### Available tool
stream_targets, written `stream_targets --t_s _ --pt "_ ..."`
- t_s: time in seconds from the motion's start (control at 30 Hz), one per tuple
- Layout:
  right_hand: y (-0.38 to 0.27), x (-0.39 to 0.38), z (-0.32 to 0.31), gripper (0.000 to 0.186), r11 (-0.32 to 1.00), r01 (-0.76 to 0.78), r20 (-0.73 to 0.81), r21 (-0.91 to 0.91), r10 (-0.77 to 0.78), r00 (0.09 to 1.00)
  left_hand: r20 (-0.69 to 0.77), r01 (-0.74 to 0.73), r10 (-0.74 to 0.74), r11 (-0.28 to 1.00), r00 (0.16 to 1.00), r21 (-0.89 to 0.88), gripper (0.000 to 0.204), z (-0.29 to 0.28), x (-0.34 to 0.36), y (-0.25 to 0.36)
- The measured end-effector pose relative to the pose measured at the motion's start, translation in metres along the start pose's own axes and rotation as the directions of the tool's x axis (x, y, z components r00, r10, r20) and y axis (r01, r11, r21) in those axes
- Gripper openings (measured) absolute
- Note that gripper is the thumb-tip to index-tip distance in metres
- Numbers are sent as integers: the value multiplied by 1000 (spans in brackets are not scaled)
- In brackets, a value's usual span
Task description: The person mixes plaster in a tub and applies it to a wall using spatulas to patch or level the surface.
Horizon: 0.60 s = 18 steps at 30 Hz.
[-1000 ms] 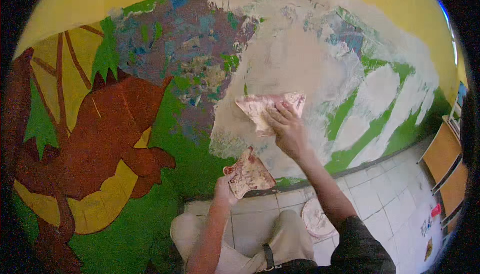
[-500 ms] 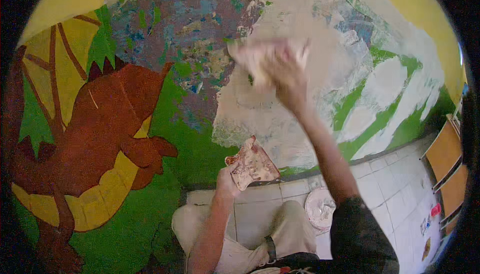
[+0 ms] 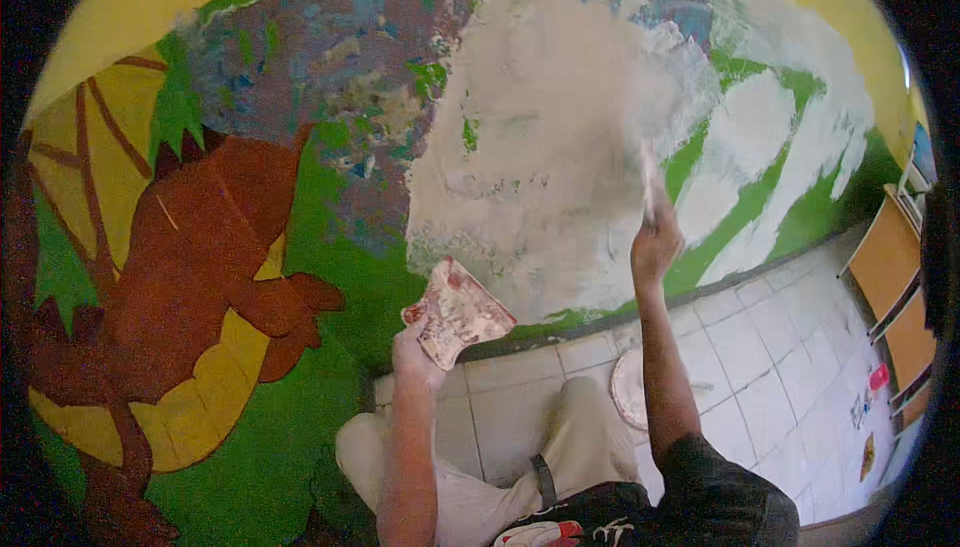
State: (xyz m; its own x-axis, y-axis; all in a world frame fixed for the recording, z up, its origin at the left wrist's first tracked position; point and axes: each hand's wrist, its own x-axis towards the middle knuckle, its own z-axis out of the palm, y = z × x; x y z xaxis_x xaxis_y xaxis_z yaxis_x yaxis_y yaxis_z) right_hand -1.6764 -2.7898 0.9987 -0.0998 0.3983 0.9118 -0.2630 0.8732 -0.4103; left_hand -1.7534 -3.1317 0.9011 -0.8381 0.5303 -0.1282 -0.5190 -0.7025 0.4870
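A painted wall with a wide patch of off-white filler [image 3: 540, 147] is in front of me. My right hand [image 3: 656, 245] is closed around a flat spreader [image 3: 651, 172], seen almost edge-on and blurred at its top, at the patch's right part. Whether its edge touches the wall I cannot tell. Lower and to the left, my left hand [image 3: 413, 352] grips a reddish plastic spreader [image 3: 462, 312] by its narrow end; its broad face is smeared with pale filler.
A round white tub or lid [image 3: 625, 387] on the tiled floor [image 3: 745, 387] is partly hidden behind my right forearm. Wooden-panelled furniture [image 3: 885, 257] stands far right, with a small red object [image 3: 879, 377] close by. A brown dragon [image 3: 215, 237] is painted on the wall's left.
My right hand has swept right across the filler patch, and its spreader has turned from broadside to edge-on. The left hand with its spreader has shifted slightly left in view.
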Motion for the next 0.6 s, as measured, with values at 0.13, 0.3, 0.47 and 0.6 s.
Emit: stream_targets --t_s 0.13,0.3,0.47,0.6 --pt "32 -25 49 48 988 -12 -149 -156 -12 989 5 17 -17 998 1000 -55 43 3 20 -7" --pt "38 -191 81 49 999 28 254 -38 -17 967 3 15 -14 1000 1000 -24 40 -7 50 -10" --pt "29 -179 42 60 326 -709 491 625 542 682 -14 40 -39 998 999 47 37 -6 69 -38" --pt "119 -191 74 58 928 -354 111 119 342 933 3 66 -66 997 998 -27 39 10 88 -75"
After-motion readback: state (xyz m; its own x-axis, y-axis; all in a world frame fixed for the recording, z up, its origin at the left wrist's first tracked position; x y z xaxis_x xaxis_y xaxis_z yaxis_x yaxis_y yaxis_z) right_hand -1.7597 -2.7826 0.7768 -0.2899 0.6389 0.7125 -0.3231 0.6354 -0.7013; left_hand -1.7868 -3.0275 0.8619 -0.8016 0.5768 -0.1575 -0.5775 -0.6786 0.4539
